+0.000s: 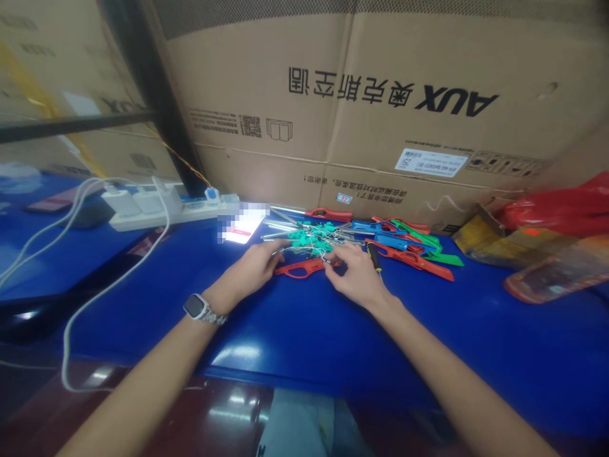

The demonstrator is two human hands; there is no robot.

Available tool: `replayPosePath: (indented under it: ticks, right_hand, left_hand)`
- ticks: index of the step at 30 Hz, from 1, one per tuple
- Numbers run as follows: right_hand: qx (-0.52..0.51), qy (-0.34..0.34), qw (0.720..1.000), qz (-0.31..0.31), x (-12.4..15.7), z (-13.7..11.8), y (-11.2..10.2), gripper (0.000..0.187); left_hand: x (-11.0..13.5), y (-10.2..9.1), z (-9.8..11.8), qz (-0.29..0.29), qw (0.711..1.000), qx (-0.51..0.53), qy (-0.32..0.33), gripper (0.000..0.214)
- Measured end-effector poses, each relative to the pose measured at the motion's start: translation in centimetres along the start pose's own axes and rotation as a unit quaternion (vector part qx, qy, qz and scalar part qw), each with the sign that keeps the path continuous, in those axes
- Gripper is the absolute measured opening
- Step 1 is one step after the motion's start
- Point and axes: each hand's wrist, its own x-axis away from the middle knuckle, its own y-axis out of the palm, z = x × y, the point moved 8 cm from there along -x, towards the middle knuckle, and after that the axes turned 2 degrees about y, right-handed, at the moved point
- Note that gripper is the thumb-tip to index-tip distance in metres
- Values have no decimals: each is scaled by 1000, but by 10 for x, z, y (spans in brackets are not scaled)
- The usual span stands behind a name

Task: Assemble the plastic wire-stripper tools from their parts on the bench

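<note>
My left hand [257, 265], wearing a watch, is closed at the left of the pile, fingertips on a thin metallic piece that I cannot make out well. My right hand [354, 273] pinches the end of a thin white wire [323, 254]. Between the hands lies an orange-red lighter handle [301, 270], of the long-nosed kind. Just behind it is a heap of small green parts [304, 238] with tangled wires, and silver metal tubes [280, 225] stick out leftward. A black-and-yellow screwdriver [373, 256] lies right beside my right hand.
More red, blue [394, 241] and green lighter handles lie at the right. A lit phone [245, 227] and a power strip [176, 212] with white cables are at the left. A large cardboard box [266, 165] stands behind. At far right are a red bag [561, 206] and a clear container [552, 273].
</note>
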Motion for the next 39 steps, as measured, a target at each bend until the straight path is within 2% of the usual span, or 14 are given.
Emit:
replayPosePath:
  ticks: [7, 11, 14, 22, 27, 32, 39]
  right_hand:
    - [-30, -8, 999, -31, -3, 6, 2, 9]
    - [-33, -25, 998, -55, -5, 10, 1, 10]
    - [-34, -29, 997, -68, -5, 13, 1, 9]
    - [-72, 0, 994, -79, -5, 17, 9, 11]
    - [-97, 10, 991, -94, -5, 16, 13, 10]
    - [-98, 6, 990, -102, -6, 20, 15, 9]
    - [-112, 13, 987, -116, -5, 21, 19, 10]
  left_hand:
    - [2, 2, 4, -20, 1000, -5, 16, 39]
    - [4, 1, 14, -45, 997, -16, 52, 46]
    - [5, 2, 20, -58, 995, -20, 73, 42]
    - [3, 6, 13, -62, 997, -16, 40, 26]
    - [4, 4, 20, -60, 996, -18, 60, 18]
    - [4, -2, 23, -39, 996, -13, 82, 21]
    - [6, -6, 16, -29, 997, -32, 61, 24]
